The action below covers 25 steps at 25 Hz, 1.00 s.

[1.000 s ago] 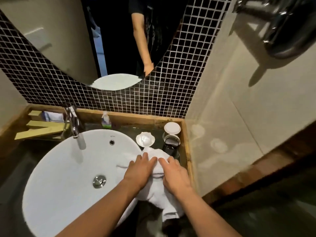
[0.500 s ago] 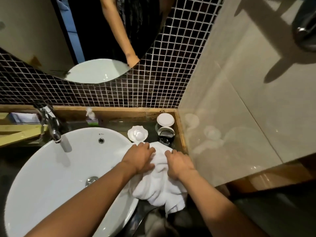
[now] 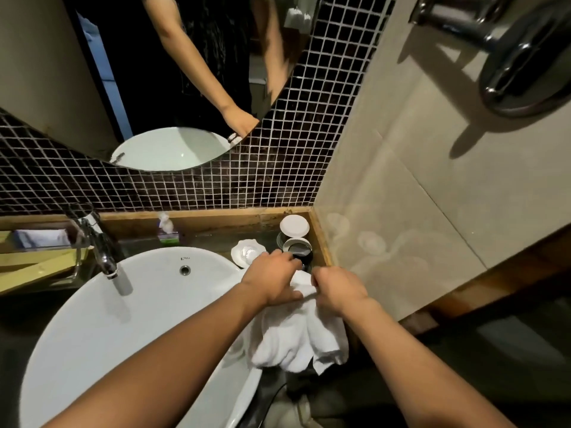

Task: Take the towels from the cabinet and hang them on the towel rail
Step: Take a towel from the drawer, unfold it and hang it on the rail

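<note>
A white towel lies bunched on the counter at the right of the basin, its lower part hanging over the front edge. My left hand rests on its upper left part with the fingers gripping the cloth. My right hand pinches the towel's upper right edge. A chrome fitting is fixed to the beige wall at the upper right; only part of it shows. No cabinet is in view.
A white round basin with a chrome tap fills the lower left. Behind the towel stand a white dish, two lidded cups and a small bottle. A mirror hangs on the mosaic wall.
The towel has been gathered from flat into a bunch that hangs lower over the counter's front. Both hands have closed on its upper part, and the view has tilted up.
</note>
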{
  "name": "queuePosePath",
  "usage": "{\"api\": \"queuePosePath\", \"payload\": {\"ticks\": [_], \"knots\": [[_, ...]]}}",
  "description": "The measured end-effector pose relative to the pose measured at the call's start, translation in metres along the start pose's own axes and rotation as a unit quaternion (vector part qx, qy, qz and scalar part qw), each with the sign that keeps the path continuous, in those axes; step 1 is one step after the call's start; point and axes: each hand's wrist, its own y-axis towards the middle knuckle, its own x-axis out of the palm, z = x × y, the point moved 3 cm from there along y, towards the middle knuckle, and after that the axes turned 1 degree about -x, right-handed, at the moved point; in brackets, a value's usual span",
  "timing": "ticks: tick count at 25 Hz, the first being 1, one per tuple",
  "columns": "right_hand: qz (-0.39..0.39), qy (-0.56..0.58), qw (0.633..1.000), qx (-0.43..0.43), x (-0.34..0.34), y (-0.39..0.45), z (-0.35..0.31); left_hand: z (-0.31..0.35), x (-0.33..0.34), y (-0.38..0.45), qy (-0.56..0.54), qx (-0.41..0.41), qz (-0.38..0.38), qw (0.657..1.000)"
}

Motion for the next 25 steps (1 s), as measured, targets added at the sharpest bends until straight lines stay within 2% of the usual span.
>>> {"api": "queuePosePath", "payload": {"ticks": [3,7,12,15,18,21,25], "knots": [[0.038,0.045,0.998,-0.022,-0.041,0.001,-0.005,0.013,-0.026,0.003,-0.067,-0.014,0.031,0.997],[0.095,0.14,0.984,-0.05,-0.077,0.001,-0.005,0.0,-0.056,-0.002,-0.179,-0.085,0.06,0.978],[0.078,0.117,0.985,-0.103,-0.088,-0.003,-0.014,-0.031,-0.123,-0.053,-0.276,-0.121,0.154,0.941],[0.1,0.107,0.979,-0.144,-0.111,-0.002,-0.034,-0.057,-0.148,-0.098,-0.263,-0.176,0.193,0.929],[0.152,0.134,0.962,-0.185,-0.157,-0.011,-0.069,-0.078,-0.159,-0.14,-0.225,-0.223,0.184,0.931],[0.184,0.171,0.934,-0.254,-0.197,-0.029,-0.12,-0.079,-0.171,-0.162,-0.214,-0.231,0.199,0.928],[0.202,0.18,0.915,-0.299,-0.225,-0.037,-0.167,-0.079,-0.194,-0.172,-0.206,-0.232,0.281,0.908]]}}
